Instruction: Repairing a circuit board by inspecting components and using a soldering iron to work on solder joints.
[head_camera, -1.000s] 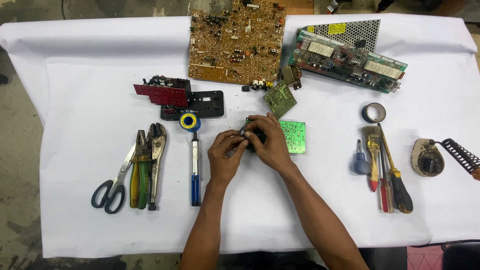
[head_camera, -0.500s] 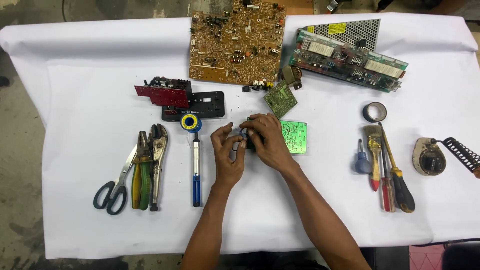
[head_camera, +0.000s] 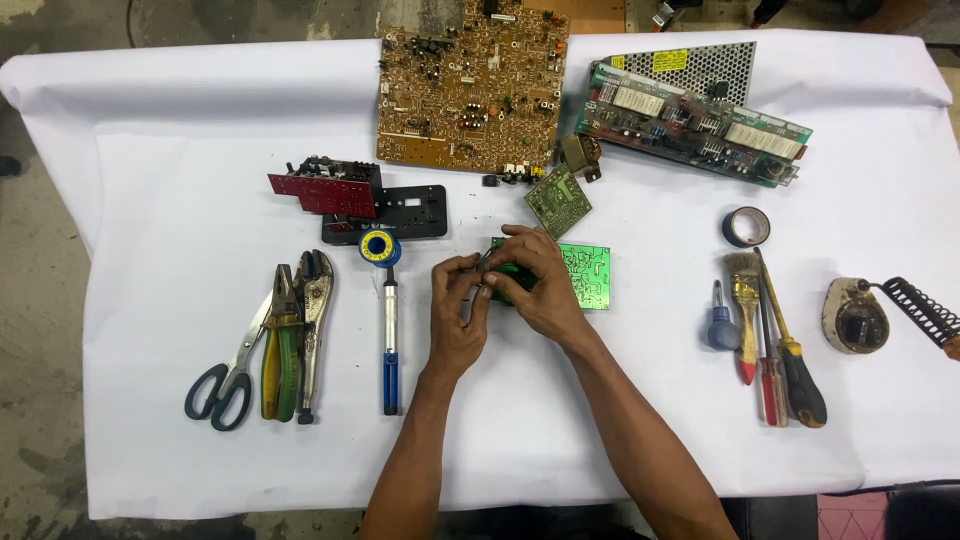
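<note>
My left hand (head_camera: 456, 312) and my right hand (head_camera: 538, 288) meet at the middle of the white sheet. Both pinch a small dark green electronic part (head_camera: 506, 279), which my fingers mostly hide. A bright green circuit board (head_camera: 588, 276) lies flat just under and to the right of my right hand. Close to my left hand lie a blue-handled soldering iron (head_camera: 389, 340) and a spool of solder (head_camera: 379, 246).
At the back lie a large brown circuit board (head_camera: 465, 85), a long green board (head_camera: 700, 125), a small tilted green board (head_camera: 558, 200) and a red and black module (head_camera: 350, 195). Scissors and pliers (head_camera: 275, 345) are on the left. Tape (head_camera: 746, 227), brush and screwdrivers (head_camera: 770, 340) and an iron stand (head_camera: 860, 315) are on the right.
Both hands stay at the same spot. The fingers have shifted slightly around the small part, with the right hand now covering more of it.
</note>
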